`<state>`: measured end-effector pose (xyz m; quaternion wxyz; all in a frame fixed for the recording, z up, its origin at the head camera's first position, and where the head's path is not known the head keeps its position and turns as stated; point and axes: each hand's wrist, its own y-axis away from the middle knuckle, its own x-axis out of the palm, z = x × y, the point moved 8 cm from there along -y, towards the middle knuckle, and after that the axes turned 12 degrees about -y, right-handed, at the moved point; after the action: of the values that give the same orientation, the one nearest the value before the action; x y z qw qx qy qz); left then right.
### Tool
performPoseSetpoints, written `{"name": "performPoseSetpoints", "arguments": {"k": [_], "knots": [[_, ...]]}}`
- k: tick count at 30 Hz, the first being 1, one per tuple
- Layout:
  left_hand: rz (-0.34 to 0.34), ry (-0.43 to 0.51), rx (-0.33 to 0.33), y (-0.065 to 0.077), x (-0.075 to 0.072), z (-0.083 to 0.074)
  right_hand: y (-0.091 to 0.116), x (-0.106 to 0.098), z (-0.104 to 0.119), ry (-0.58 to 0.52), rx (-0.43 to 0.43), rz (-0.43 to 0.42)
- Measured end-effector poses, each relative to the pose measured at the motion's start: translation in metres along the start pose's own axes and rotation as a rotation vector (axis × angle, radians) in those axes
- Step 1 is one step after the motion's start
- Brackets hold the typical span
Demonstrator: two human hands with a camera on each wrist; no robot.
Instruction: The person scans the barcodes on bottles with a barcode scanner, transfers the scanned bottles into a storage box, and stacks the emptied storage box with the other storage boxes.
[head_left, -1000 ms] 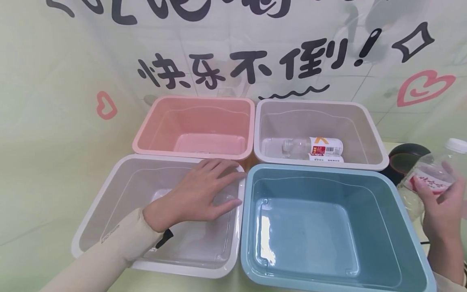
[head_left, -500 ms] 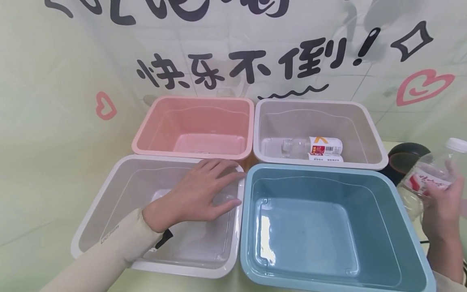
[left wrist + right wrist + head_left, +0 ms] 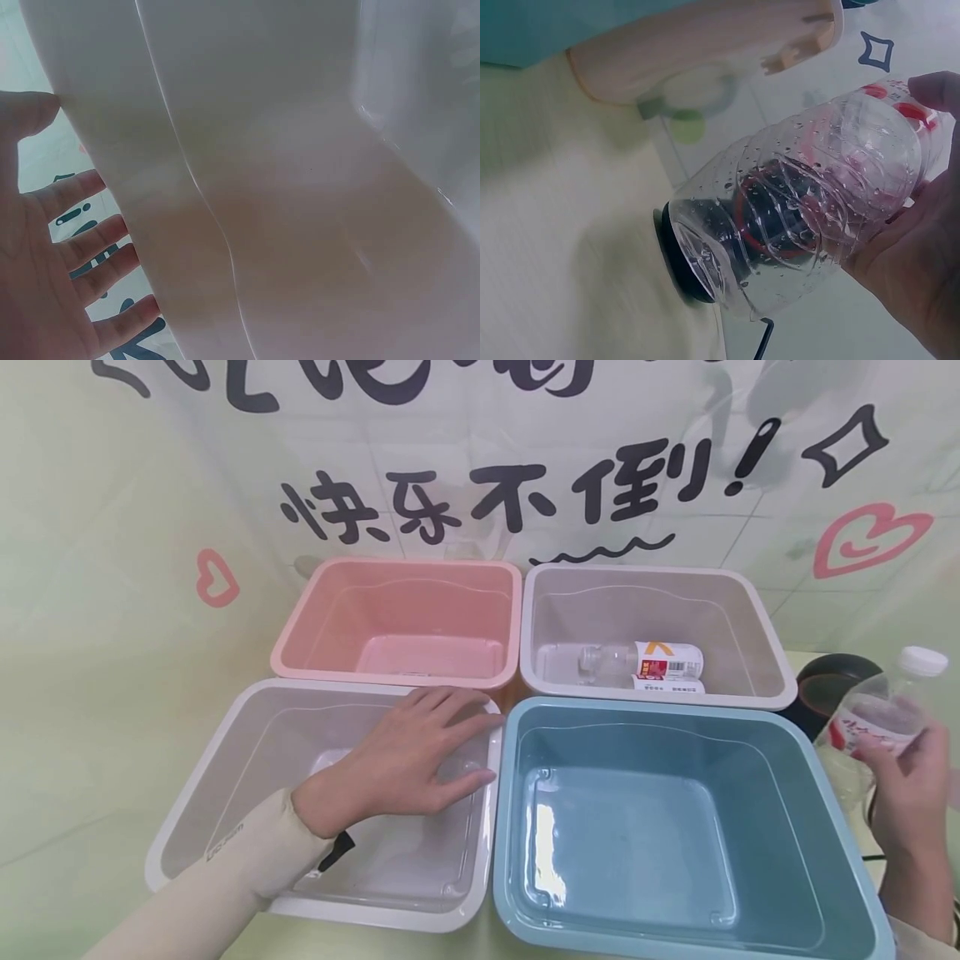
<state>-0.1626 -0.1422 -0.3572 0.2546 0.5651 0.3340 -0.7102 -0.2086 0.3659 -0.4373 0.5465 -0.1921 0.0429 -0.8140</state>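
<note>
My left hand (image 3: 405,752) reaches over the front-left grey bin (image 3: 161,852), palm down with fingers spread. In the left wrist view its fingertips and thumb touch the bin's rim. At the far right, beside the blue bin (image 3: 847,860), my right hand (image 3: 915,785) grips a clear plastic bottle (image 3: 873,718) by its red-and-white label. The bottle tilts, with its white cap (image 3: 924,661) up and to the right. Seen from the right wrist, the bottle (image 3: 772,202) has a ribbed body with droplets on it, and its base points down-left.
Behind stand a pink bin (image 3: 431,602) and another grey bin (image 3: 637,597), in which bottles (image 3: 671,660) with white labels lie. A black round object (image 3: 832,685) and a cable are at the right. A printed sheet (image 3: 487,427) hangs behind the bins.
My right hand has shifted on the bottle, its thumb lying across the label, and the bottle has turned slightly, its cap swinging a little left. My left hand stays in place.
</note>
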Motion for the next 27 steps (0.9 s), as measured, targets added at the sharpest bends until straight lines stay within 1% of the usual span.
{"name": "performPoseSetpoints", "arguments": {"k": [2,3,5,7,9,12,14,17,19,21,24,27], "knots": [[-0.001,0.002,0.0,0.0,0.0,0.0002,0.0009,0.0014,0.0024,-0.005,-0.037,0.025],[-0.002,0.002,0.001,0.0,0.0,0.0002,0.0013,0.0023,0.0034,0.027,-0.052,0.039],[-0.003,0.002,0.0,0.0,-0.0001,0.0003,0.002,0.0029,0.0042,0.164,-0.069,0.06],[0.0,0.002,-0.001,0.0001,-0.0001,0.0004,0.0021,0.0026,0.004,0.291,-0.073,0.062],[0.002,0.003,-0.001,0.0002,-0.0004,0.0002,0.0018,0.0024,0.0034,0.368,-0.074,0.063],[0.004,0.004,-0.002,0.0004,-0.0003,0.0003,0.0009,0.003,0.0029,0.375,-0.076,0.063],[0.012,0.003,-0.003,0.0003,-0.0001,0.0003,0.0005,0.0027,0.002,0.4,-0.074,0.061],[0.012,0.002,-0.003,0.0001,0.0,0.0002,-0.0009,0.0029,0.0013,0.372,-0.085,0.062],[0.014,0.003,-0.004,0.0,-0.0001,0.0001,-0.002,0.0019,-0.0003,0.322,-0.075,0.054],[0.008,0.003,-0.003,0.0002,-0.0002,0.0,-0.0022,0.0028,-0.0005,0.296,-0.08,0.055],[0.01,0.002,-0.003,0.0004,-0.0002,0.0001,-0.0011,0.0022,-0.0027,0.338,-0.055,0.035],[0.007,-0.003,0.0,0.0005,-0.0004,0.0001,-0.0008,0.001,-0.0052,0.418,-0.029,0.014]]}}
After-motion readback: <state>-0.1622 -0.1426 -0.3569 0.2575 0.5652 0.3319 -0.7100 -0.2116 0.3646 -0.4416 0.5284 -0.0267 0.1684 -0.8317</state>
